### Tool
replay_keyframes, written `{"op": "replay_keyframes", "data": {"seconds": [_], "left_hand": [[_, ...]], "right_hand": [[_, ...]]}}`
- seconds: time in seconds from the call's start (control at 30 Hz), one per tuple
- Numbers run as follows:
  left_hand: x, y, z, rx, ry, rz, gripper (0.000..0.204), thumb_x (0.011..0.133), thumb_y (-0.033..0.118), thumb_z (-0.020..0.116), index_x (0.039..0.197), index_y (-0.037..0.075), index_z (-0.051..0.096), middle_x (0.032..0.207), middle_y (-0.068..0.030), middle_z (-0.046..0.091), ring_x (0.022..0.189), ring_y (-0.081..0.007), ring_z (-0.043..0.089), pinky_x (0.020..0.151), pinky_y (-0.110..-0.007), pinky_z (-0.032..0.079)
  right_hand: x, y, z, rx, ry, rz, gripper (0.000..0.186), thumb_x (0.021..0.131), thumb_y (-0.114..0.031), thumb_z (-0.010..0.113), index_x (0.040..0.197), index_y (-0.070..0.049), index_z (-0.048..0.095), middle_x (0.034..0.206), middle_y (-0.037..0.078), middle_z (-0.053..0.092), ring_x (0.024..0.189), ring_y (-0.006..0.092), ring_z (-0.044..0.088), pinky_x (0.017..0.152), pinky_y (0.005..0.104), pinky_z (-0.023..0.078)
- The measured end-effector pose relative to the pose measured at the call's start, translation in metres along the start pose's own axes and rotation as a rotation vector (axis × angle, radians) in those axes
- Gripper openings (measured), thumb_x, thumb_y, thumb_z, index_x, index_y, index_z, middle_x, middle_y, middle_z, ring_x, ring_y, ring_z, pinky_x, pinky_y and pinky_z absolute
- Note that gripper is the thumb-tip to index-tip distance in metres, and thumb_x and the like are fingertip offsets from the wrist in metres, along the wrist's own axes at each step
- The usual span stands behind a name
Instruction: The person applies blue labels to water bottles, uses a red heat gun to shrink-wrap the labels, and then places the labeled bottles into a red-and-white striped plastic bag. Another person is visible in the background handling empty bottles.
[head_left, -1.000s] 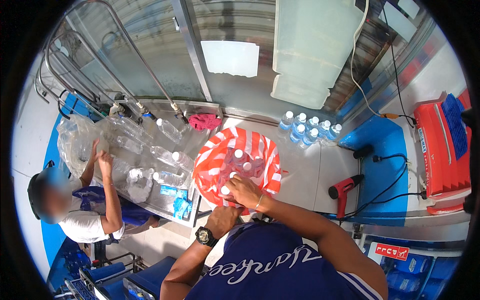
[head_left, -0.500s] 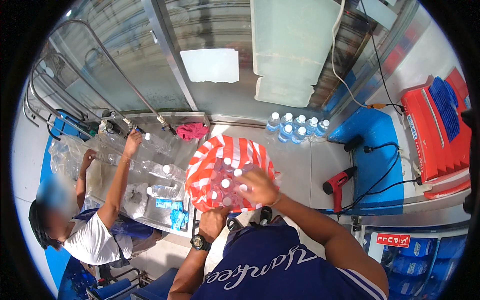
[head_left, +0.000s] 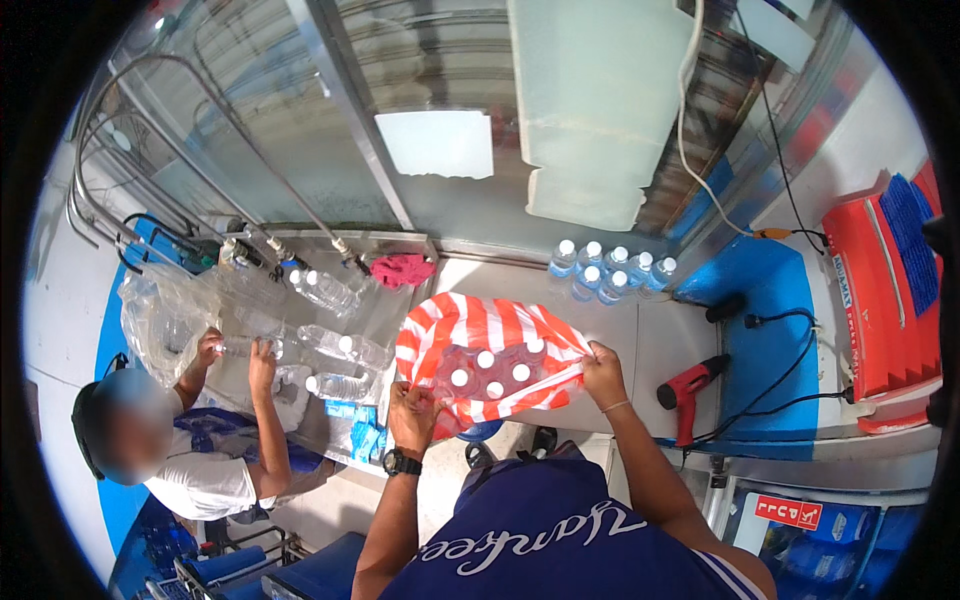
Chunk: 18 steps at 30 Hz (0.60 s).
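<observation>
Glass wall (head_left: 455,212), lettered red sign (head_left: 787,512), striped bag (head_left: 480,312) — held open

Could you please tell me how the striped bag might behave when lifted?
The striped bag is likely floppy, since it creases toward the right hand. It would probably sag and feel fairly heavy, given the capped bottles inside.

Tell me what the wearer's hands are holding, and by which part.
A striped bag, by its rim: left hand at the near left edge, right hand at the right edge.
</observation>
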<state>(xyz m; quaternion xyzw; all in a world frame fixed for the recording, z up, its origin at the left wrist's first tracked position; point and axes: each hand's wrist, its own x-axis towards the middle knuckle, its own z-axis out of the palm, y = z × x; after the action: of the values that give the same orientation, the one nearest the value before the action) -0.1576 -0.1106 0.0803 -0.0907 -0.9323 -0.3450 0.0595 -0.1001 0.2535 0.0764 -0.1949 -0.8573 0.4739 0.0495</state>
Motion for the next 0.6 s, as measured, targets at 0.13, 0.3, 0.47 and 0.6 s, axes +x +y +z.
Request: {"op": "replay_keyframes", "data": {"seconds": [0.13, 0.3, 0.47, 0.6], "left_hand": [[0.019, 0.024, 0.001, -0.247, -0.235, 0.141, 0.038, 0.067, 0.021, 0.097, 0.078, 0.003, 0.066, 0.079, -0.0106, 0.063, 0.072, -0.0251, 0.063, 0.065, -0.037, 0.051], [0.027, 0.059, 0.003, -0.45, -0.384, 0.107, 0.031, 0.077, 0.009, 0.092, 0.077, 0.005, 0.06, 0.075, -0.0014, 0.063, 0.068, -0.0109, 0.056, 0.061, -0.028, 0.047], [0.03, 0.085, 0.008, -0.838, -0.295, -0.191, 0.018, 0.091, -0.001, 0.075, 0.085, 0.009, 0.062, 0.079, 0.0027, 0.063, 0.065, -0.0053, 0.055, 0.059, -0.023, 0.047], [0.037, 0.112, 0.016, -1.011, -0.141, -0.19, 0.009, 0.094, 0.0, 0.074, 0.097, 0.004, 0.067, 0.088, -0.0006, 0.068, 0.07, -0.0072, 0.059, 0.058, -0.025, 0.049]], "right_hand": [[0.007, -0.027, -0.03, 0.907, -0.181, 0.169, 0.026, 0.097, 0.003, 0.044, 0.106, 0.006, 0.068, 0.099, 0.009, 0.072, 0.083, 0.0151, 0.068, 0.078, 0.03, 0.056], [-0.009, -0.03, -0.076, 0.774, -0.186, 0.094, 0.027, 0.097, 0.003, 0.046, 0.113, 0.007, 0.068, 0.096, 0.008, 0.073, 0.082, 0.0107, 0.066, 0.076, 0.0254, 0.054], [-0.02, -0.01, -0.125, 0.745, -0.075, 0.094, 0.025, 0.095, 0.002, 0.051, 0.108, 0.004, 0.072, 0.089, 0.002, 0.071, 0.075, 0.0056, 0.06, 0.067, 0.0231, 0.048], [-0.021, 0.004, -0.175, 0.331, 0.15, -0.077, 0.026, 0.092, 0.005, 0.049, 0.104, 0.004, 0.073, 0.088, 0.002, 0.071, 0.073, 0.0093, 0.063, 0.069, 0.0246, 0.051]]}}
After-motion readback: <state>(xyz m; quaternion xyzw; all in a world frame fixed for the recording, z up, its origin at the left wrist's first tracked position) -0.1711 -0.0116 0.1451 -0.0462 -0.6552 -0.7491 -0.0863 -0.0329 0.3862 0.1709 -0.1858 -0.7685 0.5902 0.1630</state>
